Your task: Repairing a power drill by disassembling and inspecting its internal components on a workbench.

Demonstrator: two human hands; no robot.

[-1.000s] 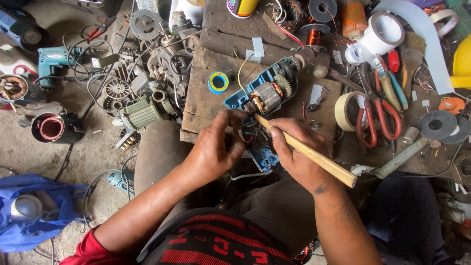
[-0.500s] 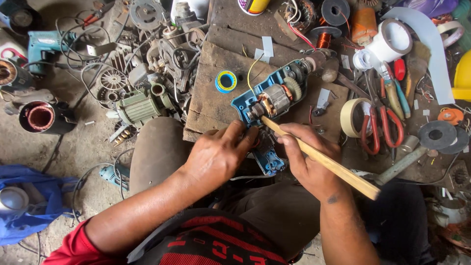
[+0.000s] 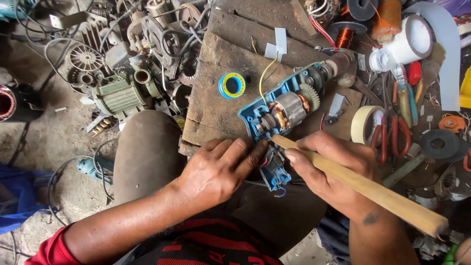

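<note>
Opened blue power drill [image 3: 284,110] at bench [image 3: 216,108] near edge, steadied by left hand [image 3: 218,169]. Right hand [image 3: 326,169] clamped on wooden stick [image 3: 363,189]. Likely heavy, rigid; windings fragile, best held by casing.

**Hands closer on drill, view shifted**

Camera dropped nearer; scene larger, clutter slid up and left. Wooden stick [image 3: 358,186] tip now lower, at rear of opened blue drill [image 3: 284,110] beside the handle, earlier over the armature. Left hand [image 3: 216,169] fingers [image 3: 245,152] moved up against drill handle. Right hand [image 3: 328,169] shifted right along stick.
</note>
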